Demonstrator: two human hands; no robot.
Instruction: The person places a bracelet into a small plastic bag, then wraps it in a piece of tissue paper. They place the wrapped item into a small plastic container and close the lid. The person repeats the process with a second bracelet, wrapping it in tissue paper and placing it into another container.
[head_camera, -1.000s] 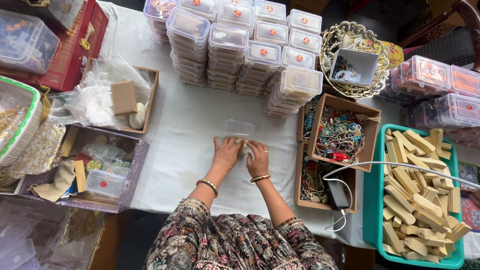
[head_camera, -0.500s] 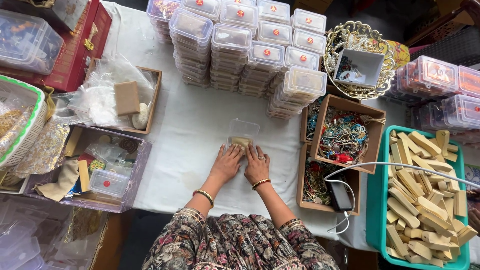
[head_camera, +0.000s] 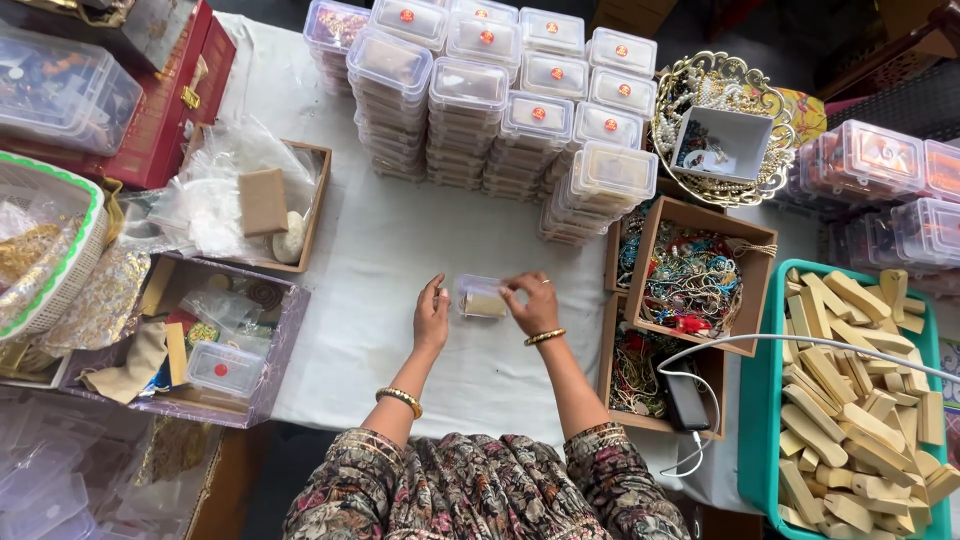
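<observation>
Head view: both hands are on one small clear box (head_camera: 482, 298), which sits on the white cloth (head_camera: 400, 240) at mid-table, just in front of the person. There is something pale and flat inside it.

Right hand (head_camera: 532, 305): fingers curled, tips pinching the box's right edge. That reads as a light hold, not a full wrap.
Left hand (head_camera: 432, 318): edge-on against the box's left end, fingers together. I can't tell whether it grips or only steadies.

Step, my read: working on that single box where it sits, either seating the contents or handling the lid. The box is low on the cloth, not lifted. The lid state isn't clear from here.

What it calls for: thin plastic, so light, even pressure from both sides. One hand braces while the other works the edge, otherwise the box slides on the cloth.

Around it:
- Stacks (head_camera: 480, 100) of similar lidded boxes are behind, well apart.
- A cardboard tray (head_camera: 640, 240) of beads is near the right hand.
- A green tub (head_camera: 760, 400) of wooden pieces is at far right.
- A tray of plastic bags (head_camera: 318, 200) is to the left.
</observation>
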